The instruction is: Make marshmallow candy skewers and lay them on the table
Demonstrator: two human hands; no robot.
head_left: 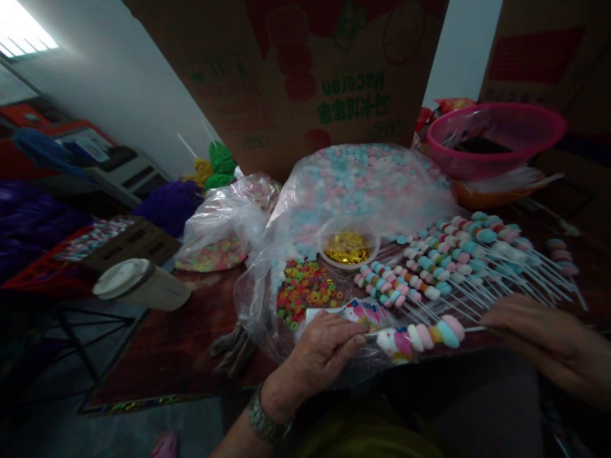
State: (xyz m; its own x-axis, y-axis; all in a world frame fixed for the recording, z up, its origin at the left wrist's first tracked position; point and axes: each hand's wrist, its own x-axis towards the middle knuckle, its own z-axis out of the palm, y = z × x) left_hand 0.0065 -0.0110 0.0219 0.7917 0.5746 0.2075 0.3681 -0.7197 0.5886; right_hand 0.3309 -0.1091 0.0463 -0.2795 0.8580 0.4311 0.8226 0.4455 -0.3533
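A marshmallow skewer (446, 333) with pink, blue, white and yellow pieces lies level in front of me. Its left part sits inside a printed plastic bag (400, 342). My left hand (329, 340), with a watch on the wrist, pinches the closed end of that bag. On the other side, my right hand (544, 334) holds the skewer's white stick; its fingertips are partly hidden. Just behind my left hand lie more printed bags (367, 312). Several finished marshmallow skewers (443, 254) rest in rows beyond my right hand, their sticks pointing toward me.
Colourful candy rings (310, 289) lie on a large clear bag of marshmallows (363, 184). A round tub (348, 249) holds gold twist ties. Around them are a pink basket (496, 137), a lidded cup (143, 284), dark gloves (233, 350) and a tall carton (296, 83).
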